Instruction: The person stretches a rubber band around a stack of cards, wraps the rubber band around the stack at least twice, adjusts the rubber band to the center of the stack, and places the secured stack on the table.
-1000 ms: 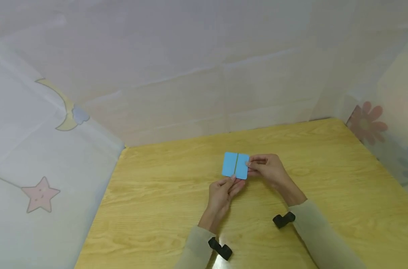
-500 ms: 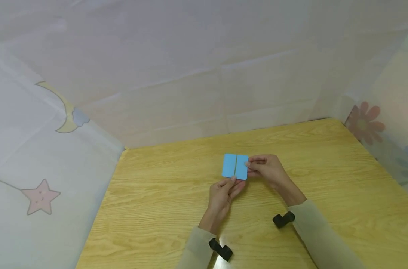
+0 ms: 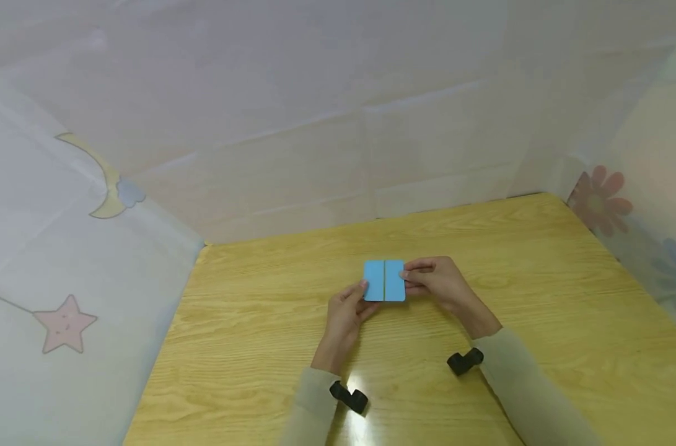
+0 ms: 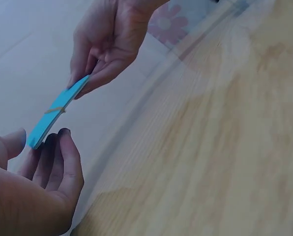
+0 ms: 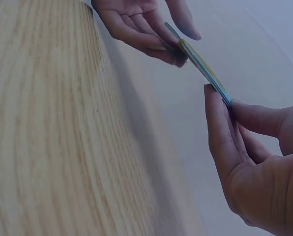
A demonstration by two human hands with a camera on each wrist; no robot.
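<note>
A thin stack of light blue cards (image 3: 374, 280) with rounded corners is held up over the table, a narrow yellow rubber band (image 3: 385, 280) round its middle. My right hand (image 3: 440, 282) pinches the stack's right edge between thumb and fingers. At the left end is my left hand (image 3: 344, 314), its fingers under the lower left part. In the right wrist view the left thumb (image 5: 185, 19) stands off the stack, while the left fingertips touch its underside. Seen edge-on in the left wrist view, the card stack (image 4: 50, 115) tilts between both hands, and the band (image 4: 58, 109) crosses it.
The wood-grain table (image 3: 248, 347) runs back to a pale cloth wall (image 3: 293, 167). Side cloths carry a printed moon, a star (image 3: 65, 325) and flowers (image 3: 601, 201). Black devices (image 3: 349, 397) sit on both wrists over light sleeves.
The left hand has shifted left from the stack's bottom middle to its lower left corner, its thumb coming off the band. The card stack has turned slightly and moved a little left and nearer.
</note>
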